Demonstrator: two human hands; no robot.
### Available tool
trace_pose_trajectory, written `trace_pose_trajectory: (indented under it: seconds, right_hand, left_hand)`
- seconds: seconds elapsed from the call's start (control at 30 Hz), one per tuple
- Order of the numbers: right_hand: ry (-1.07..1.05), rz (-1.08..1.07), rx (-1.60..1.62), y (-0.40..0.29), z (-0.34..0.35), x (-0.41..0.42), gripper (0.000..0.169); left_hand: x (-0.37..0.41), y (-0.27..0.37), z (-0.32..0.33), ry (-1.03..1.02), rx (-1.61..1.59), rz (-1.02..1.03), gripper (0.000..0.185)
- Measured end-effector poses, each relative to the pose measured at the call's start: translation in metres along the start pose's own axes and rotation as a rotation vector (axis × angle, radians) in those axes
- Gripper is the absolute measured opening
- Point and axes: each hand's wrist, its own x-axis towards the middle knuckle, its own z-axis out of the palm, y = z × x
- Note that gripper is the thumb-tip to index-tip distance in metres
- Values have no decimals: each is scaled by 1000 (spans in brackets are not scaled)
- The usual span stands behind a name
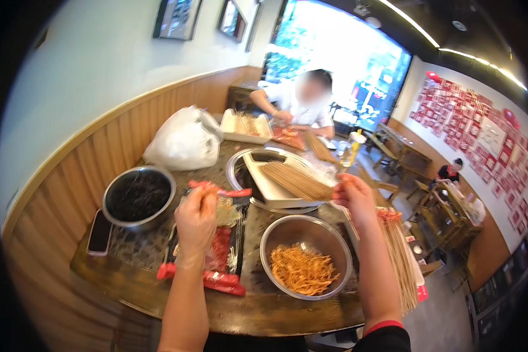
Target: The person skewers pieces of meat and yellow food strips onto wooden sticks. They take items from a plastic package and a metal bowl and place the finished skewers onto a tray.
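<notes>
My left hand (196, 220) is above an opened plastic food package (222, 251) with red ends. Its fingers are curled, and blur hides whether something small is between them. My right hand (354, 193) pinches at the near ends of a bundle of bamboo skewers (295, 180). Those skewers lie across a white tray (275, 203), which rests over a round metal-rimmed opening in the table. Between my forearms stands a steel bowl (269, 268) with orange shredded food (303, 269) in it. Right of my right forearm, more skewers (398, 259) carry reddish food at their far ends.
A dark-filled steel bowl (138, 198), a phone (100, 233) and a white plastic bag (187, 138) are on the left. Across the table (290, 312), a person (299, 97) works beside a skewer tray (246, 137) and a red package (289, 137). A yellow-topped bottle (355, 145) stands right.
</notes>
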Motion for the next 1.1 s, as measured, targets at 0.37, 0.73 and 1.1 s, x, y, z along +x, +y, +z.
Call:
trace_pose_trajectory:
  seconds: [0.37,0.73,1.1]
  right_hand:
    - [106,-194,154,35,-20,-76,20]
    - [44,-211,37,58,-24,-74,17]
    - [44,-228,-42,58,-26,-76,15]
  left_hand:
    - [2,29,-33,-467,-15,-414,12]
    - [21,41,-63,-974,719,-28,15]
    - [6,13,-34,-1231,966,91,14]
